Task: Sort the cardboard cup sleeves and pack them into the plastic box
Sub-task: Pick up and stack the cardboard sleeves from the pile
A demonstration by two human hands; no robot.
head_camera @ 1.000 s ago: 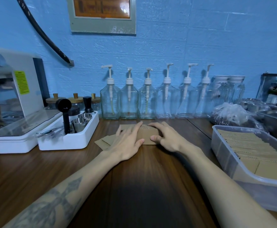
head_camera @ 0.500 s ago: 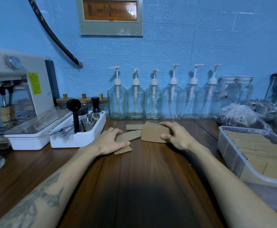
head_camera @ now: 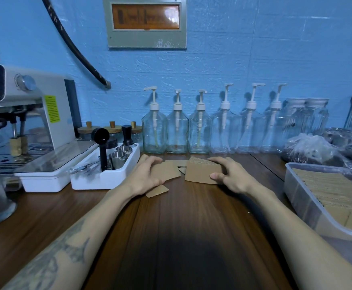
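A stack of brown cardboard cup sleeves [head_camera: 202, 171] stands tilted on the wooden counter, and my right hand [head_camera: 231, 174] grips it from the right, thumb on its front. My left hand [head_camera: 146, 174] lies on a few loose flat sleeves [head_camera: 166, 170] to the left of the stack, fingers curled over their far edge. One more loose sleeve [head_camera: 157, 190] pokes out under that wrist. The clear plastic box [head_camera: 304, 208] sits at the right edge, filled with rows of sleeves.
A white organiser tray [head_camera: 106, 177] with steel cups and a black scoop stands left of my hands, next to an espresso machine [head_camera: 24, 114]. Several glass pump bottles [head_camera: 177, 130] line the blue wall. A plastic bag [head_camera: 308, 147] lies behind the box.
My left hand left the stack, moved left onto the loose sleeves and drew them nearer. My right hand kept hold of the stack, which now stands apart from them.
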